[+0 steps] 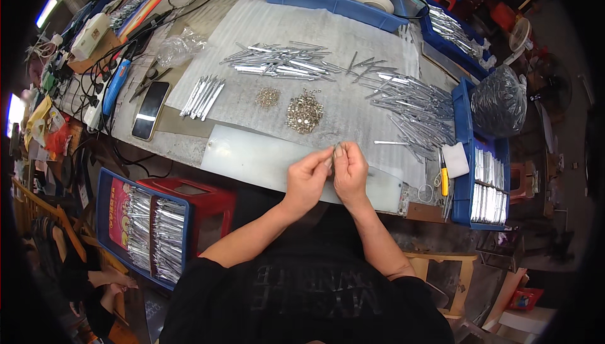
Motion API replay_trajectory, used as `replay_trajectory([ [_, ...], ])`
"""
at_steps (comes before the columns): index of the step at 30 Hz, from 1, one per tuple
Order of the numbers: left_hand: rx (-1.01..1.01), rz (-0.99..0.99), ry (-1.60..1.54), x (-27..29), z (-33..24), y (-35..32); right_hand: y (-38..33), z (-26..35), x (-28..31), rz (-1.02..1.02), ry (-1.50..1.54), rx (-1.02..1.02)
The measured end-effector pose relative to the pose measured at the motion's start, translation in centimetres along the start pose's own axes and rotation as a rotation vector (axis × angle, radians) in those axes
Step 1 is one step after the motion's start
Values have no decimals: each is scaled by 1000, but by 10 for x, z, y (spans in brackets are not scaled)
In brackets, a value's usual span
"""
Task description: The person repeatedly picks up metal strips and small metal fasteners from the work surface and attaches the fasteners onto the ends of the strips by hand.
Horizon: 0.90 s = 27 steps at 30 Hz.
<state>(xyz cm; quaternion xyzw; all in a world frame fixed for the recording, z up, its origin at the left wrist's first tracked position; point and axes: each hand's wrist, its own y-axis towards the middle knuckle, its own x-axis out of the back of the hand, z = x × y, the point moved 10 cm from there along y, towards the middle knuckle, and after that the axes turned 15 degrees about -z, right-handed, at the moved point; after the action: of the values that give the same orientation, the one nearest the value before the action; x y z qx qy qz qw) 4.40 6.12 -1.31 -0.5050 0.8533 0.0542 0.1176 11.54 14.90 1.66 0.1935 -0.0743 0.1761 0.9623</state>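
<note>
Above the near edge of a white board [252, 155], my left hand [307, 179] and my right hand [350, 172] meet, fingertips pinched together. A small dark piece shows between them, too little of it visible to name. Just beyond lies a pile of small shiny metal bits [305, 112], with a smaller heap of tiny brass-coloured parts [268, 97] to its left. Slim silver metal pieces form a heap [280, 60] further back and a larger heap [416, 104] at the right. A neat row of slim silver pieces [202, 98] lies to the left.
A phone [151, 110] and a blue-handled tool [116, 87] lie at left among cables. Blue trays [334, 5] stand at the back and right. Beside a red stool [211, 202], another blue tray [101, 218] holds silver pieces. A yellow cutter [444, 181] lies at right.
</note>
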Motion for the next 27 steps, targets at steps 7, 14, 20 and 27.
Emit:
replay_trajectory([
  [7,197,52,-200,-7,13,-4,-2,5,7,-32,61,17],
  [14,-210,86,107,-10,-16,-8,0,3,8,-2,59,-53],
  [20,-239,105,63,-11,-21,-10,-6,4,18,-67,107,-8],
  [27,-337,109,213,-9,-24,-9,-6,-6,18,-5,90,-58],
])
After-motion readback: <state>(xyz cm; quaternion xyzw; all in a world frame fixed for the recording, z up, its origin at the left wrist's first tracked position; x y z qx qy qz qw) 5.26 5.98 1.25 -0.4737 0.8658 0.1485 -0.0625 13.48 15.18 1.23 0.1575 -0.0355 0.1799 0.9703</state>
